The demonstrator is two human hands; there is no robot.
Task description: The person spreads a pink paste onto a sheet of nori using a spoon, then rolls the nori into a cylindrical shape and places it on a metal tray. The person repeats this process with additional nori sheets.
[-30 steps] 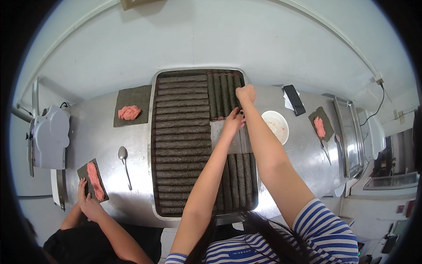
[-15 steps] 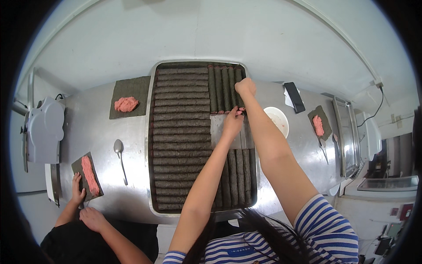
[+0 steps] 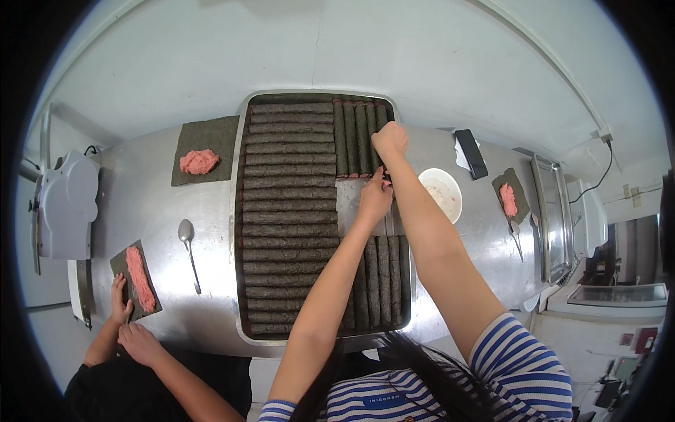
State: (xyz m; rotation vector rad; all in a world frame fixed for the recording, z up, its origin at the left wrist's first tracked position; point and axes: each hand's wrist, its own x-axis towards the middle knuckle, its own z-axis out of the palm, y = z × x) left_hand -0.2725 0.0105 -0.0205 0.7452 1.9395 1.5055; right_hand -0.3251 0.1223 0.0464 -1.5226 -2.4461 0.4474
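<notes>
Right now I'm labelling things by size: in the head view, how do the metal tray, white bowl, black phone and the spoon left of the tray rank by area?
Largest to smallest:
1. Metal tray
2. White bowl, though partly hidden
3. Black phone
4. Spoon, long but slim

Straight dark roll [image 3: 382, 114], seemingly pink-ended, in tray [image 3: 351, 209].

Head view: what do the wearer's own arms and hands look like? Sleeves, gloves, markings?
Left hand and right hand: bare, no gloves. Forearms bare, no watch or cables visible. Right sleeve: short, blue and white stripes. Left sleeve: only its striped edge shows.
</notes>
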